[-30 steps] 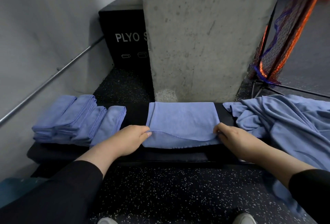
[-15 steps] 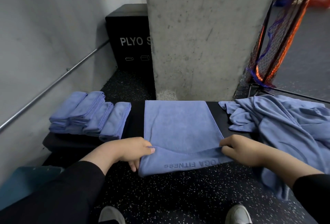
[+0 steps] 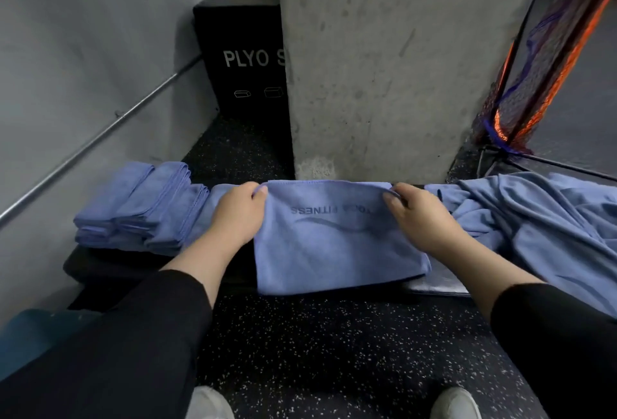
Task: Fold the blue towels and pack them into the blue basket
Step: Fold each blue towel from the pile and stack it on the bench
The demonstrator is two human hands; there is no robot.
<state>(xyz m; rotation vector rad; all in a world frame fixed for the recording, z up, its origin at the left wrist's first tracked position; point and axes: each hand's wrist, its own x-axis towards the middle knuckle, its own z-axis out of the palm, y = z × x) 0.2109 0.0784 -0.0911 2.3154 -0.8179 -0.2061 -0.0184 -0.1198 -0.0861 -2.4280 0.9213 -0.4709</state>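
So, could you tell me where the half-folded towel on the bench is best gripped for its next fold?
Judging by its pose, the half-folded towel is best gripped at its two far corners, one from each side, where the left hand and right hand already pinch. The loose edges meet there; the near edge is a closed fold overhanging the bench.

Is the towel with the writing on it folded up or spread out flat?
Folded. The towel lies doubled over on the bench, and both hands, left and right, pinch its far corners.

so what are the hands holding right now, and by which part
Both hold the blue printed towel by its far corners: left hand the far-left, right hand the far-right.
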